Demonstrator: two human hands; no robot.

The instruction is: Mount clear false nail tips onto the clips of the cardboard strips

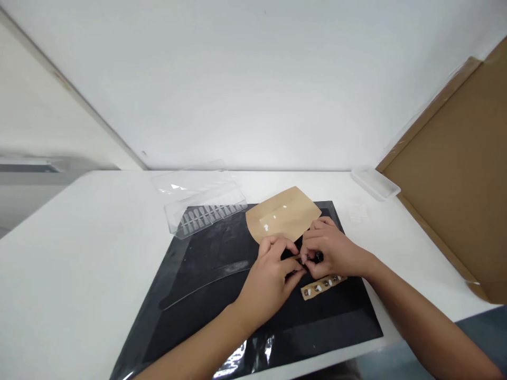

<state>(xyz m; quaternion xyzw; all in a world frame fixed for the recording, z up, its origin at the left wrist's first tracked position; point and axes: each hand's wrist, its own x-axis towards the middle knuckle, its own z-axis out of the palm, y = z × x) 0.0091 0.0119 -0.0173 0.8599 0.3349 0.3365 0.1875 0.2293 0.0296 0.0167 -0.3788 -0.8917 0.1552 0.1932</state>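
Observation:
My left hand (273, 272) is closed in a pinch on a narrow brown strip (296, 257), most of which my fingers hide. Right beside it, my right hand (330, 247) also pinches at the strip's dark small pieces, the fingertips of both hands almost touching. What my right fingers hold is too small to make out. Just below the hands lies a second brown strip (321, 287) bearing several round metallic pieces and white dabs. Behind them is a curved sheet of brown paper (284, 214) with a few white spots. All this rests on a black mat (206, 330).
Clear plastic boxes, one holding rows of clear nail tips (204, 217), lie at the mat's far left corner. A thin curved strip (206, 287) lies on the mat. A translucent tray (375, 183) stands back right, beside a large cardboard box (455, 169). A white wall closes the back.

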